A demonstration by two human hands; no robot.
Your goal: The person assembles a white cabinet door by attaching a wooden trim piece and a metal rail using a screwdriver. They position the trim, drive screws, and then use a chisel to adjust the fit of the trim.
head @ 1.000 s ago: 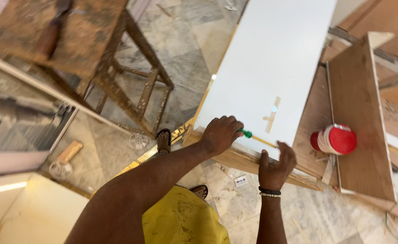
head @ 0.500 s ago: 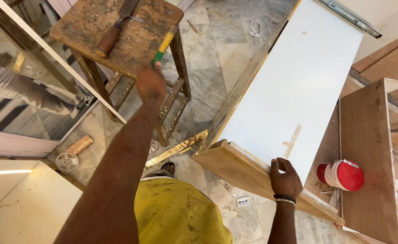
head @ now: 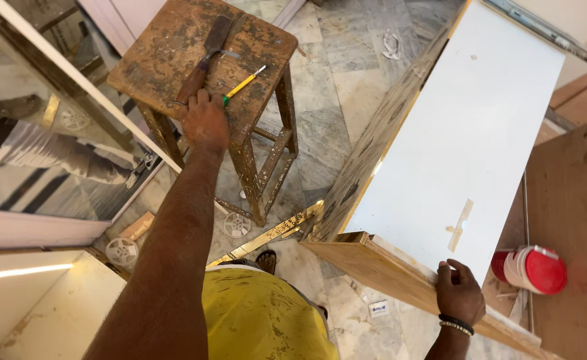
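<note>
Nearest you, your right hand (head: 459, 293) was clamped over the near edge of the white panel (head: 467, 127), fingers curled on top and thumb on the plywood lip (head: 380, 267) — a good anchor, and it looked wise to keep that pressure steady so the board didn't slide while your attention was elsewhere. Just beside it to the right, a red-lidded white tub (head: 530, 269) lay on its side on the brown shelf board (head: 567, 233); I couldn't make out its label. On the floor below sat a small white tag (head: 378, 309), flat and rectangular. Farther out, your left hand (head: 205, 120) was reaching across the paint-spattered wooden stool (head: 173, 53), fingers closing on the wooden handle of the chisel (head: 200, 63); grip it well back from the blade. The yellow pencil with its green end (head: 243, 85) lay loose just beside your fingertips.
</note>
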